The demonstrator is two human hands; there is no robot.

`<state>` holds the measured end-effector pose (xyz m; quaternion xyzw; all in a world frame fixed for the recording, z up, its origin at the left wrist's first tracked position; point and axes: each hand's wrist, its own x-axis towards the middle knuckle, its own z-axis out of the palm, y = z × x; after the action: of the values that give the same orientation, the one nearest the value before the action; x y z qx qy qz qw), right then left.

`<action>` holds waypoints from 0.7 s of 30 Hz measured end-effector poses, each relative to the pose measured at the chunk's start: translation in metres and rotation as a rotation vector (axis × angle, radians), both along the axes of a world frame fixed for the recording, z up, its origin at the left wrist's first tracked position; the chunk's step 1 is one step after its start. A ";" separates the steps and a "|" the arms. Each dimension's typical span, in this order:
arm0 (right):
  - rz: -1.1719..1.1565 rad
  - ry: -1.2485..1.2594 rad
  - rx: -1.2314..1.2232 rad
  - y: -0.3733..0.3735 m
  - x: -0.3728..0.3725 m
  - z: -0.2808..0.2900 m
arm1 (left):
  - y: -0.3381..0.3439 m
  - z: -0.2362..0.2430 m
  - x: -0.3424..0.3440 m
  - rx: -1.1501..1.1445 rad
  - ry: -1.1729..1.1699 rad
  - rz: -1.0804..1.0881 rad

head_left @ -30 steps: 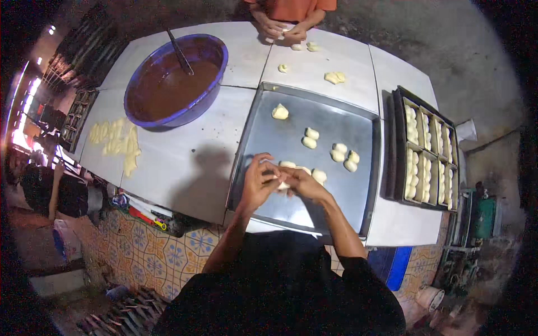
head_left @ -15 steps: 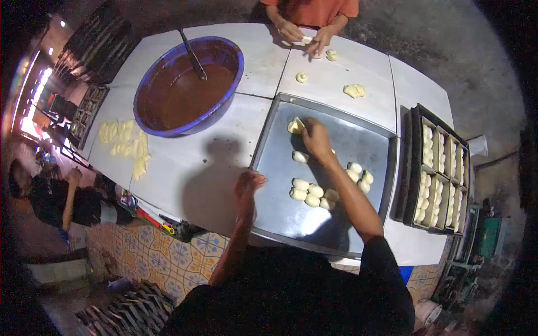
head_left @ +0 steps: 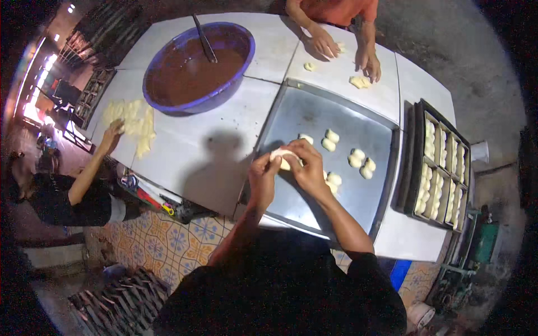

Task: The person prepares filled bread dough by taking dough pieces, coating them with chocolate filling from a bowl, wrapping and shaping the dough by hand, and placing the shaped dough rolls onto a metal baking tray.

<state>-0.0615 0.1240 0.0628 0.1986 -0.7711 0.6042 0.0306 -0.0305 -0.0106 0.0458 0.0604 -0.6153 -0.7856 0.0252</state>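
Above the near left part of a large metal tray [head_left: 352, 214], both my hands pinch one pale piece of dough [head_left: 284, 159]. My left hand [head_left: 262, 178] has its thumb and fingers closed on the left side. From the right, my right hand [head_left: 308, 169] grips the other side, fingers curled over the top. Small round dough balls [head_left: 330, 140] lie on the tray in pairs and clusters beyond and to the right of my hands. Another dough pair [head_left: 334, 182] rests just beside my right wrist, and my hands and arm partly hide that group.
A purple basin [head_left: 196, 103] of brown filling with a utensil stands at the far left. Dough strips [head_left: 134, 123] lie at the table's left edge under a person's hand [head_left: 114, 130]. Across, another person's hands [head_left: 370, 63] handle dough. Dark pans [head_left: 417, 162] of dough balls sit at right.
My right hand has come back from the tray's far left with the dough piece, and my left hand has joined it. The person at left now reaches onto the dough strips.
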 end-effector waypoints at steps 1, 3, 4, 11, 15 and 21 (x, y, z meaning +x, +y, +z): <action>-0.084 -0.013 -0.007 -0.001 0.002 -0.001 | 0.004 0.004 0.003 -0.163 -0.012 0.060; -0.195 -0.037 -0.053 0.002 0.006 0.002 | 0.014 -0.009 0.004 -0.073 0.082 0.135; -0.243 0.065 0.004 0.005 0.006 0.013 | 0.013 -0.008 0.006 -0.121 0.063 0.036; 0.028 -0.148 -0.302 -0.012 0.031 -0.008 | 0.001 0.004 0.014 1.069 -0.315 -0.320; 0.223 -0.423 -0.620 0.012 0.020 -0.044 | -0.017 0.025 -0.034 1.213 -0.127 -0.678; -0.048 -0.341 -0.623 0.007 0.005 -0.024 | -0.125 0.062 -0.239 -0.713 0.092 0.002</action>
<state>-0.0568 0.1313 0.0385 0.0579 -0.5485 0.8338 -0.0252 -0.2697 -0.1352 0.1077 0.0130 -0.8488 -0.5235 0.0733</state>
